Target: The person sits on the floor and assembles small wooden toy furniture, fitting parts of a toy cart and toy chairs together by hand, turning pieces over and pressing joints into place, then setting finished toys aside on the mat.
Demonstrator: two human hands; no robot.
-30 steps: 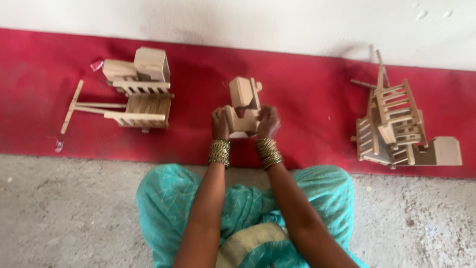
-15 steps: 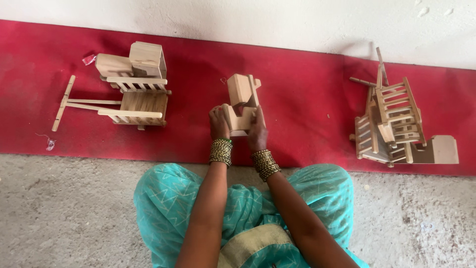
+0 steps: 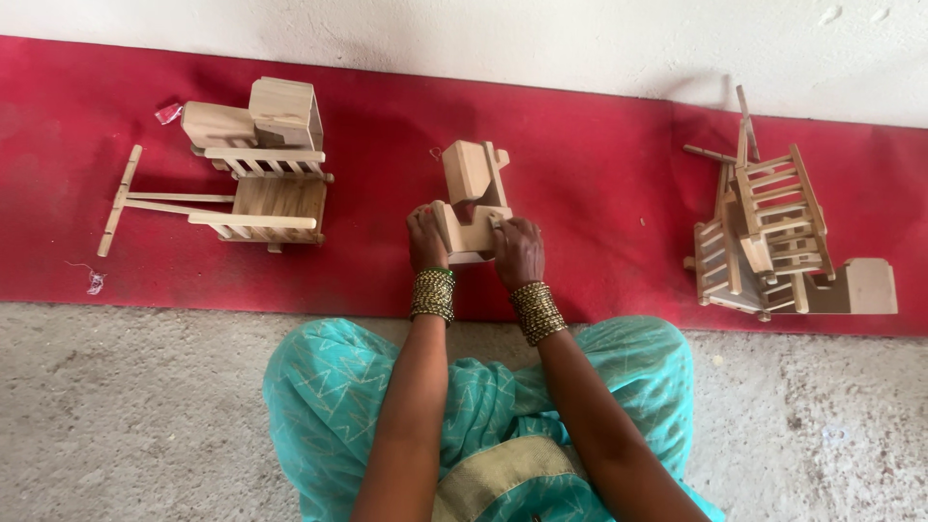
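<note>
A small pale wooden toy body (image 3: 473, 198), made of blocky pieces with a hood-like front, rests on the red mat (image 3: 590, 184) in front of me. My left hand (image 3: 426, 239) grips its near left side. My right hand (image 3: 516, 251) holds its near right side, fingers curled over the edge. Both wrists wear stacked bangles. My teal-clad lap fills the bottom centre of the view.
At the left on the mat lies a finished wooden toy cart (image 3: 253, 164) with a long T-shaped handle. A heap of wooden slatted frames and parts (image 3: 768, 232) sits at the right. Grey concrete floor (image 3: 135, 406) lies below the mat, a white wall above.
Both hands have shifted slightly lower on the wooden piece, which now sits lower against the mat. The view has drifted a little.
</note>
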